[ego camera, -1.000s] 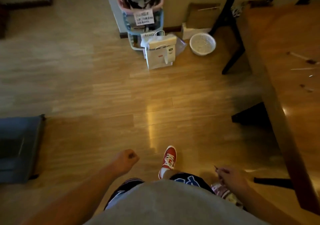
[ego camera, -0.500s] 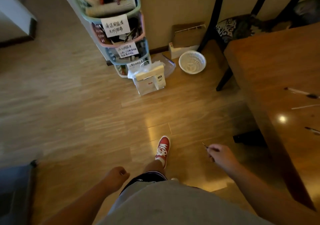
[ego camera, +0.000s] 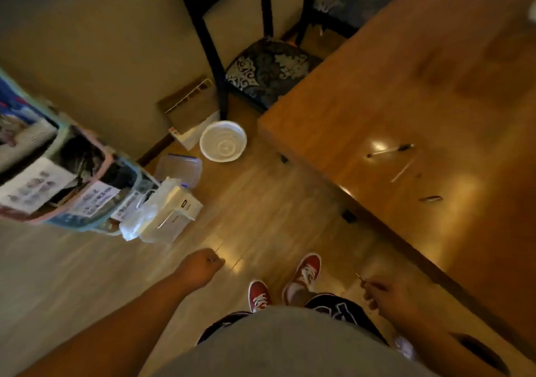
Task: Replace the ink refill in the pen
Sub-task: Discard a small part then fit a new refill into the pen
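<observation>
Standing on the wooden floor, the person is seen from above, red shoes at 6 o'clock beneath a grey shirt. The left hand is curled into a closed fist at 7 o'clock; whether anything is held inside cannot be told. The right hand at 5 o'clock is closed, and a thin rod, which looks like a refill, is pinched between its fingertips, its tip pointing toward 11 o'clock. The hand is kept off the table, over the floor.

The table is spread from 12 to 4 o'clock. On it, at 3 o'clock, a pen is laid flat, its dark end toward 2 o'clock. Just below it a pale thin tube is laid at a slant, apart from the pen. A small dark piece is set further toward 4 o'clock, apart from both.

A chair is pushed against the table's edge at 12 o'clock. A white basket is placed on the floor beside the chair leg, at 11 o'clock. A stack of labelled bins is seen at 9 o'clock, blurred, with a white bag leaning at its foot.
</observation>
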Demonstrator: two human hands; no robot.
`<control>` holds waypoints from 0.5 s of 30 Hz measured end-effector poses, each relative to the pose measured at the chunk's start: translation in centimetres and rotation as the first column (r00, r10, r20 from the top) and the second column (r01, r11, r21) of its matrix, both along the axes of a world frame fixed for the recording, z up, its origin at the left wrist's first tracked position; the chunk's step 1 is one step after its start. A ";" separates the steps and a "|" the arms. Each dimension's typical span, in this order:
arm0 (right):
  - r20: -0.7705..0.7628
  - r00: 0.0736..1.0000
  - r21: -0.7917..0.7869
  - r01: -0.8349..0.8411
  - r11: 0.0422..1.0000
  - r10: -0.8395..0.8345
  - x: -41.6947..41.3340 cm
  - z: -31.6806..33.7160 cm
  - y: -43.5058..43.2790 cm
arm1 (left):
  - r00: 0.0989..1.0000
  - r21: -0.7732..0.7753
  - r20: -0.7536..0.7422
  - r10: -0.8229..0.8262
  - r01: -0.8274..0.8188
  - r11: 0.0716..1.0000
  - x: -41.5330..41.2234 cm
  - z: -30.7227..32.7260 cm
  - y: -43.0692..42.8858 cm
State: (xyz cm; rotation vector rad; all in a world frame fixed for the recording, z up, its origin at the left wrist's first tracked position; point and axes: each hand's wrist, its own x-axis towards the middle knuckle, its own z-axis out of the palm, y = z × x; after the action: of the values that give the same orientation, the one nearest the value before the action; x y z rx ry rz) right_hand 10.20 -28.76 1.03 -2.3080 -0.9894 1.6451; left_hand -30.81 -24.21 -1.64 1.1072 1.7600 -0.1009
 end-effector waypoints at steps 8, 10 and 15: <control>-0.009 0.989 0.082 0.145 0.986 -0.145 5.6 1.3 3.1 | 0.977 0.155 0.072 -0.201 0.188 0.970 10.3 0.9 13.1; -0.040 0.991 0.110 0.131 0.985 -0.127 7.0 2.3 5.5 | 0.959 0.222 0.077 -0.273 0.250 0.942 13.6 1.4 15.4; -0.095 0.994 0.214 0.073 0.974 -0.054 9.8 5.2 12.2 | 0.896 0.341 0.087 -0.436 0.384 0.858 20.8 3.3 20.1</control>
State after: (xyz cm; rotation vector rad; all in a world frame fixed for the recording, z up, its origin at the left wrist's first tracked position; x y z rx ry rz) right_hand 19.99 -16.53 6.23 -2.0853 -1.0100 1.5169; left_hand -10.03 -4.07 1.70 1.6734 1.3982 0.0140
